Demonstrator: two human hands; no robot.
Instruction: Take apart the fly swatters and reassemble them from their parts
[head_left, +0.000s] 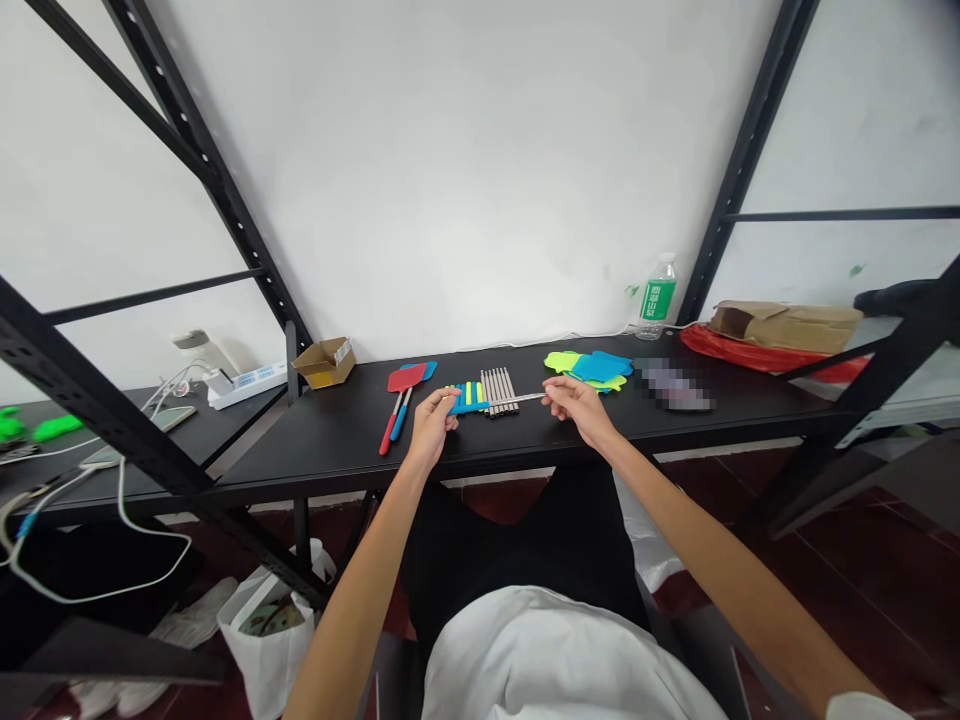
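My left hand pinches the blue grip end of a metal rod with a blue grip. The rod lies level across the front of the desk, and its thin silver tip is between the fingers of my right hand. Just behind it a row of several silver rods with blue and yellow grips rests on the black desk. Left of my left hand lie a red fly swatter and a blue fly swatter, partly overlapping. Beyond my right hand is a pile of blue and yellow-green swatter heads.
A small open cardboard box stands at the desk's left. Toward the right are a bottle with a green label, a blurred-out object and a cardboard box on red plastic. Black shelf posts rise on both sides.
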